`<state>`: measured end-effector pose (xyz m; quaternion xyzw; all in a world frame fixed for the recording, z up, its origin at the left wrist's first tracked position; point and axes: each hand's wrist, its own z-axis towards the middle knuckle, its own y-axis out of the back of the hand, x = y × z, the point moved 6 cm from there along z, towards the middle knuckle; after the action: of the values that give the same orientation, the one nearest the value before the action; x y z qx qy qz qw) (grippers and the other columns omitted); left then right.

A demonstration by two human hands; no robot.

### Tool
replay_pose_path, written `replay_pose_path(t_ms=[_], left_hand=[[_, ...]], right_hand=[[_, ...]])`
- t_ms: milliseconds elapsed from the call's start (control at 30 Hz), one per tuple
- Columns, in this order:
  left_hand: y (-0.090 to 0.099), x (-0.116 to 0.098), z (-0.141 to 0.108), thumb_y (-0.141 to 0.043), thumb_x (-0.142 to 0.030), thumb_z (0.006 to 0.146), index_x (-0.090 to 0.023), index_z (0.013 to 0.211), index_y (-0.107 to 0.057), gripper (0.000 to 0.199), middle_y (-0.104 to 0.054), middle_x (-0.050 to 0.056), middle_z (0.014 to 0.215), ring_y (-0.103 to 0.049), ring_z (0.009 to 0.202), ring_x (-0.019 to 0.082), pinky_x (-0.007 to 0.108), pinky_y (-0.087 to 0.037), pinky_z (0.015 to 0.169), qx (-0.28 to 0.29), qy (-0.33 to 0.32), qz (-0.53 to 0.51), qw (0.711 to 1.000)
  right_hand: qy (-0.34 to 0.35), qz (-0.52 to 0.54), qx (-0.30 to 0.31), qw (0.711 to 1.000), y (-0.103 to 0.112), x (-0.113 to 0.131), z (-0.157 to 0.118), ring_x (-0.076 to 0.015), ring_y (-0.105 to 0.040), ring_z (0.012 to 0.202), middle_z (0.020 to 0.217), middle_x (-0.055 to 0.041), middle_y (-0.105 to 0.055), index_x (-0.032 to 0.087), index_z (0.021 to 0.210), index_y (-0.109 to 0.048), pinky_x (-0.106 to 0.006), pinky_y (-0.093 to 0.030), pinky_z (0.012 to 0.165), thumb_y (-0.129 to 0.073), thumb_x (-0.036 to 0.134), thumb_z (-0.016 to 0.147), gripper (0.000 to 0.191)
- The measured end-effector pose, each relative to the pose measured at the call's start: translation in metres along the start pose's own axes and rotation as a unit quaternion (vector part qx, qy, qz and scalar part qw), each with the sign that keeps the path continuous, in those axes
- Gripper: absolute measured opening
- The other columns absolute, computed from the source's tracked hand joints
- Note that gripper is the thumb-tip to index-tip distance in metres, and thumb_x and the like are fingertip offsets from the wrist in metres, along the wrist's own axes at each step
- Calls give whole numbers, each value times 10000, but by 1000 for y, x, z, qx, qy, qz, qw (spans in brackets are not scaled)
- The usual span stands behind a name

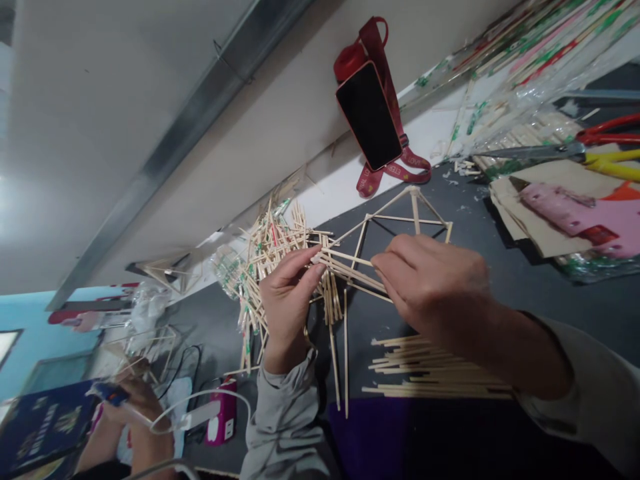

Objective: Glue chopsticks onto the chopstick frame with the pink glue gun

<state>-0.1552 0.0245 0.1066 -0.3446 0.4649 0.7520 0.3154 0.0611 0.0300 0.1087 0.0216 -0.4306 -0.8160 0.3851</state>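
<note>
My left hand (286, 303) pinches the joined ends of several thin wooden sticks (350, 257) between thumb and fingertips; whitish material sits at the joint. My right hand (433, 277) is closed around one of these sticks farther along, its fingertips pressed together. The sticks run between both hands. Just behind them stands an open frame of joined sticks (414, 207) on the dark table, partly hidden by my right hand. A tangled heap of loose sticks (273, 247) lies beyond my left hand. Below my right forearm lies a row of sticks (425, 367) with whitish ends.
A phone (370, 117) and red lanyard (395, 172) rest by the wall. Scissors (535, 152) and wrapped stick bundles (545, 57) are at right. At lower left, another person's hands (143, 417) hold a blue tool (110, 393) with a cord, near a magenta box (221, 417).
</note>
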Motion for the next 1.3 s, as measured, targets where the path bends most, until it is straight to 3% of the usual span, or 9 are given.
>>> replay_pose_path(t_ms=[300, 500, 1300], left_hand=[[1, 7, -3, -861, -256, 765, -323, 1016, -818, 263, -784, 10, 982, -685, 759, 127, 234, -561, 667, -13, 53, -35, 998], [1, 9, -1, -870, -265, 756, -314, 992, -824, 245, -785, 9, 926, -654, 676, 107, 213, -542, 600, -21, 44, -45, 998], [4, 14, 1, -876, -292, 748, -289, 974, -825, 232, -788, 16, 887, -674, 654, 121, 231, -567, 595, 3, 40, -45, 998]], right_hand=[[23, 4, 7, 1000, -5, 3, -2, -184, -409, 677, 704, -31, -574, 191, 732, -651, -339, -215, 616, -574, 88, 894, 207], [34, 14, 7, 999, -7, 3, -3, -185, -394, 679, 713, -35, -579, 180, 770, -689, -341, -207, 611, -547, 113, 927, 223], [49, 63, 10, 997, -25, 1, -10, -186, -387, 700, 736, -40, -580, 169, 785, -676, -320, -241, 621, -506, 84, 933, 241]])
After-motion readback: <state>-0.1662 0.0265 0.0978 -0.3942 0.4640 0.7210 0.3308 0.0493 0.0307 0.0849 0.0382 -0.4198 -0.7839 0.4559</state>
